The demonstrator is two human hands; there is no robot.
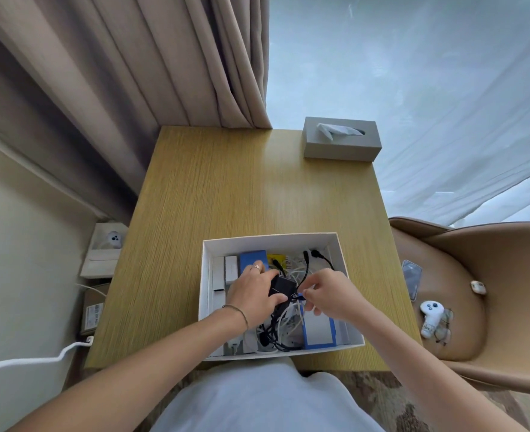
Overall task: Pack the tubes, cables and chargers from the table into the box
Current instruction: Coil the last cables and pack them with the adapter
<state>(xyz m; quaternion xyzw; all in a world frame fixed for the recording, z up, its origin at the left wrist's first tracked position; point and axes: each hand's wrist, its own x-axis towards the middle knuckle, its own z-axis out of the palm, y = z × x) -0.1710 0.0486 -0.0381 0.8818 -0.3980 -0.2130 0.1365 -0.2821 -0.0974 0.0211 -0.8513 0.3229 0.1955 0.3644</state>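
A white box (269,240) stands at the near edge of the wooden table (241,188). Inside it lie white tube cartons (219,277), a blue carton (252,258), a blue-framed packet (318,330), and tangled white and black cables (280,330). My left hand (252,293) is inside the box, closed around a black charger (282,285). My right hand (332,293) pinches the charger's black cable (306,269) just right of the charger, over the middle of the box.
A grey tissue box (340,141) sits at the table's far right corner. A tan chair (475,291) on the right holds a phone (411,277), a white controller (430,316) and glasses. Curtains hang behind. Boxes and a white cord (39,358) lie on the floor at left.
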